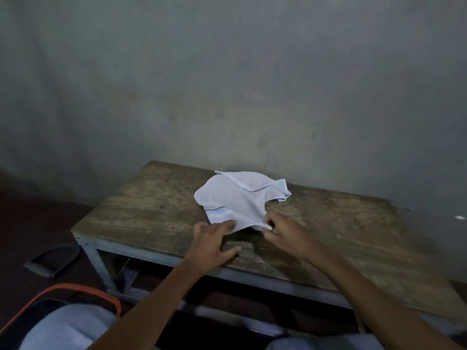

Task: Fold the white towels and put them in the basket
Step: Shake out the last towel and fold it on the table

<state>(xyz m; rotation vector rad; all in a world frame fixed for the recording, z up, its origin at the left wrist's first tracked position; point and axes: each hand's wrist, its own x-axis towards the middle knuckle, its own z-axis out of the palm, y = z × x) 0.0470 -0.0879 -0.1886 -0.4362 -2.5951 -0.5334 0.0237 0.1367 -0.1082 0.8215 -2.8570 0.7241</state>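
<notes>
Orange rim edges the dark basket (75,289), low and left of the white towel (237,198). A pale shape (68,327) lies at its opening, and I cannot tell whether it sits inside. The white towel lies crumpled on the worn wooden tabletop (328,223), near the grey wall (227,84) behind it. The left hand (212,241) rests at the towel's near edge, fingers (227,224) spread wide and straight, tips touching the cloth. The right hand (285,233) pinches the towel's near right corner with curled fingers. Right of the towel, bare wood runs broad.
</notes>
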